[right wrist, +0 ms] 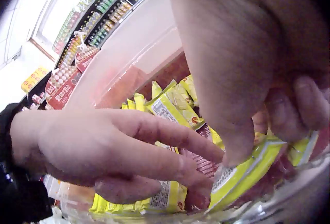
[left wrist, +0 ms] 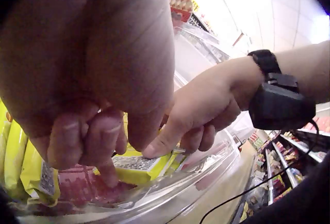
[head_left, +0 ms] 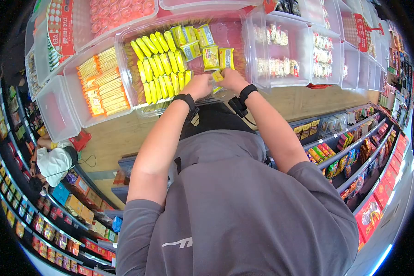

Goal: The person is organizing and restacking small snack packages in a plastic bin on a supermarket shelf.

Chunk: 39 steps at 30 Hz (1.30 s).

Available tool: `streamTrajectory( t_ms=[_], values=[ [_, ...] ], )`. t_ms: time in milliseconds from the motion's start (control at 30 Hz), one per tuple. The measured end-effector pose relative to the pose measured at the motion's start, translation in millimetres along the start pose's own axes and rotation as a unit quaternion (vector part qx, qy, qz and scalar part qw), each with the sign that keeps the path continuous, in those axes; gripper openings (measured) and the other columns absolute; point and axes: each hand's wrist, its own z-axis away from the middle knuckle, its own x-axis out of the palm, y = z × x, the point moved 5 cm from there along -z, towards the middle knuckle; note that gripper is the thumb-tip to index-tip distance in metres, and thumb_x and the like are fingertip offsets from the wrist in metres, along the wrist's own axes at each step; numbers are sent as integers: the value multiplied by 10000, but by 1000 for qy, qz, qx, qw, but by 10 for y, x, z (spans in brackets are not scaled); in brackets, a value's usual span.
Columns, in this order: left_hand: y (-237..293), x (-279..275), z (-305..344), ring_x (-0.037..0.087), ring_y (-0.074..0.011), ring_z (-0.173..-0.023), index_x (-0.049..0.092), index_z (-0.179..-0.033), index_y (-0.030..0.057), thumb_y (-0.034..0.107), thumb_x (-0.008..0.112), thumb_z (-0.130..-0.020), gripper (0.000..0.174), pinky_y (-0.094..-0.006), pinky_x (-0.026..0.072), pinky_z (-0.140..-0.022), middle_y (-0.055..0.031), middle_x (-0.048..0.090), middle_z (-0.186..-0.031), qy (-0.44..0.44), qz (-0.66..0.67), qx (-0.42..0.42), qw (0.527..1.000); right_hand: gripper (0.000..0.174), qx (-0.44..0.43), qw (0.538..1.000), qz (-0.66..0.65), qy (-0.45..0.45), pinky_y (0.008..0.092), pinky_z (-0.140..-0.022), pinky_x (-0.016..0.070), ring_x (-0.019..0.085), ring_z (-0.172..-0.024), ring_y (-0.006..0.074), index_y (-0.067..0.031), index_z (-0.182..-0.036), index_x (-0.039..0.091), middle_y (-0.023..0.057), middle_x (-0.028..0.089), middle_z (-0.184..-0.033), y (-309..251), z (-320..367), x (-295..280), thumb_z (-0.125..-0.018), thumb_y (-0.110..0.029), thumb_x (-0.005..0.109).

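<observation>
My right hand (head_left: 234,81) (left wrist: 201,105) (right wrist: 242,64) pinches a yellow packet (head_left: 217,76) (left wrist: 138,166) (right wrist: 246,175) at the near edge of a clear bin (head_left: 124,69). Beside it is my left hand (head_left: 199,87) (left wrist: 98,74) (right wrist: 108,146), its index and middle fingers reaching down to the packet's end in the right wrist view. In the head view, upright yellow packets (head_left: 159,65) stand in rows on the bin's left side. Several packets (head_left: 210,56) lie flatter and loosely at the right. The bin's pink bottom shows near my fingertips in both wrist views.
Left of the bin stands a bin of orange packets (head_left: 103,83); at its right are bins of white packets (head_left: 278,66). Snack shelves (head_left: 336,152) run along the right. A person in a white top (head_left: 55,161) is low at the left, by other shelves.
</observation>
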Motion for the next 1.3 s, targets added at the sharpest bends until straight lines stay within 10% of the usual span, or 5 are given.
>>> streamTrajectory(
  t_ms=[167,467,667,967,1300],
  values=[
    [-120,123,-96,696,-386,-1017,713,-1134,56,224,655,-865,323,-459,544,-897,-239,719,-1057,-23,52,-12,998,465,52,997,-36,-48,449,-863,554,701,-978,387,-29,-1049,731,228,726,-1037,123,-26,3,-759,-387,791],
    [-238,137,31,648,-129,-754,605,-1006,16,104,709,-893,177,-291,561,-587,-44,647,-835,3,243,-114,963,305,47,982,-145,-109,383,-705,586,745,-764,251,12,-1015,706,163,741,-913,89,-5,25,-849,-243,708],
    [-506,215,-105,702,-237,-808,631,-957,10,141,800,-794,269,-368,568,-716,-121,706,-887,107,301,-86,944,198,27,937,-338,-79,302,-526,557,704,-622,167,29,-988,678,103,711,-799,-10,21,157,-902,-146,647],
    [-157,27,69,719,-233,-850,645,-1031,24,93,751,-818,249,-345,570,-797,-132,731,-952,209,131,-19,969,422,64,957,-263,-104,317,-595,587,697,-689,171,14,-1017,653,66,664,-805,-218,45,36,-919,-396,673],
    [-153,81,310,723,-323,-998,626,-1195,-6,90,668,-863,348,-407,569,-867,-208,727,-1054,124,108,-32,986,301,19,963,-254,-93,373,-686,608,745,-752,239,8,-1076,698,160,744,-895,-170,-201,301,-938,-248,617]
  ],
)
